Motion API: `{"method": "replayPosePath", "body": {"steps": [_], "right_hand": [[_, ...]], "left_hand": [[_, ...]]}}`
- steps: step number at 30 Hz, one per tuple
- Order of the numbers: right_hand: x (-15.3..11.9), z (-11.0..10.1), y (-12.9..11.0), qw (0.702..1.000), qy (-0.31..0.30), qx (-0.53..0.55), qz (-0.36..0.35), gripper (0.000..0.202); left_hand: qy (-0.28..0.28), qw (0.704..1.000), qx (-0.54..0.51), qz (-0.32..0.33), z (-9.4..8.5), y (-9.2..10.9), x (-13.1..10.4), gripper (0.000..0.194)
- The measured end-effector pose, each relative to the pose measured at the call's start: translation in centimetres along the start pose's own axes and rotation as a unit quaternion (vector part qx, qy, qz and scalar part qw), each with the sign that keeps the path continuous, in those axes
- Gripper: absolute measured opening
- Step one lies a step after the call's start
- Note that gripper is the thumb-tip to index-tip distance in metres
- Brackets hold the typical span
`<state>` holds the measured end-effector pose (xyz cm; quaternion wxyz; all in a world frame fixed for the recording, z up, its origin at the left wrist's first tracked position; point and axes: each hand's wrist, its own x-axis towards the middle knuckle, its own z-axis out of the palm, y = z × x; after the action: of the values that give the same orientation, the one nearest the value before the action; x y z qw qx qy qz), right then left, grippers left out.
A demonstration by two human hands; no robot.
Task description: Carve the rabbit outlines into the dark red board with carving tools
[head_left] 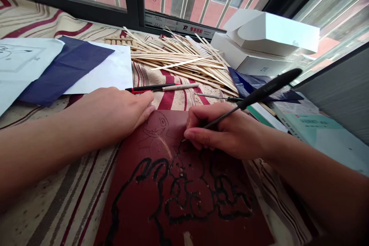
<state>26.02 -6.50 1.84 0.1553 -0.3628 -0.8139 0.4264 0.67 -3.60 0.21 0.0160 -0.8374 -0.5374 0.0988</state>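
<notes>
Dark red board (135, 200) lies bottom middle, its top pointing up at the window; its long way seems to run up the frame, but its bottom is cut off. Upper left has one drawn-on sheet (23, 61), one blue sheet (69, 61) and one white sheet (115, 69). The left hand (115, 111) lies on the board's top left, fingers close together. Two pens (180, 87) lie just past it. The window frame (184, 27) says "P". The right hand (230, 130) pinches one black-handled tool (268, 88). Upper right, a white box (259, 65) says "ZTE".
</notes>
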Motion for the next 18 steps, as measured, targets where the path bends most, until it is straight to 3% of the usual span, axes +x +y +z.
{"method": "replayPosePath", "body": {"steps": [9, 18], "right_hand": [[0.21, 0.42, 0.05, 0.998, 0.012, 0.061, 0.023, 0.024], [0.12, 0.04, -0.43, 1.0, 0.006, -0.017, -0.003, 0.023]], "left_hand": [[0.026, 0.999, -0.028, 0.0, 0.52, -0.52, 0.03, 0.05], [0.022, 1.0, -0.01, 0.003, 0.55, -0.4, 0.04, 0.051]]}}
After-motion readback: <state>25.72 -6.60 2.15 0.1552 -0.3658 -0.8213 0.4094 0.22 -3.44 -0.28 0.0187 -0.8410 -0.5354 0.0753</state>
